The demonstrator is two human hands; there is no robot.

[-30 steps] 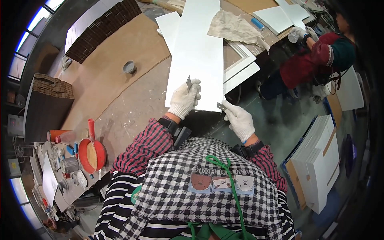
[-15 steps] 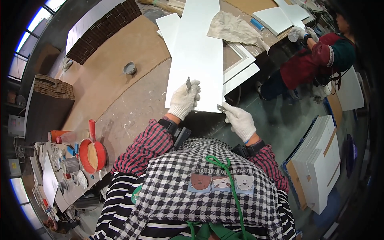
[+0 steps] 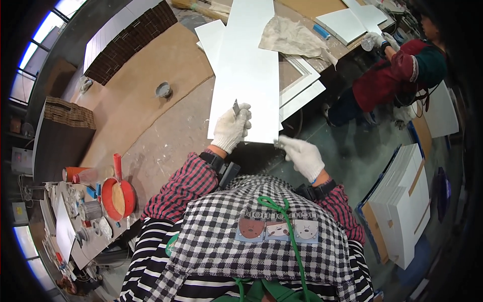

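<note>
A long white panel (image 3: pixel 246 65) lies on the workbench with its near end toward me. My left hand (image 3: pixel 231 126), in a white knit glove, rests on the panel's near left part, closed around a small metal scraper (image 3: pixel 236 106) whose blade points up and away. At the near right corner of the panel is my right hand (image 3: pixel 304 157), also gloved. Its fingers are pinched on a small metal blade (image 3: pixel 277 142), blurred now, which meets the corner edge. A crumpled beige cloth (image 3: pixel 292 38) lies over the panel's right side, farther off.
More white panels (image 3: pixel 304 98) lie beneath and beside the long one. On the left stand a grey bowl (image 3: pixel 163 90), a red pan (image 3: pixel 132 199) and stacked brown-edged boards (image 3: pixel 133 43). A co-worker (image 3: pixel 390 75) works at right, beyond leaning white boards (image 3: pixel 402 201).
My right hand has moved slightly down along the panel's corner, and its blade is more blurred. The left hand stays nearly in place with its scraper.
</note>
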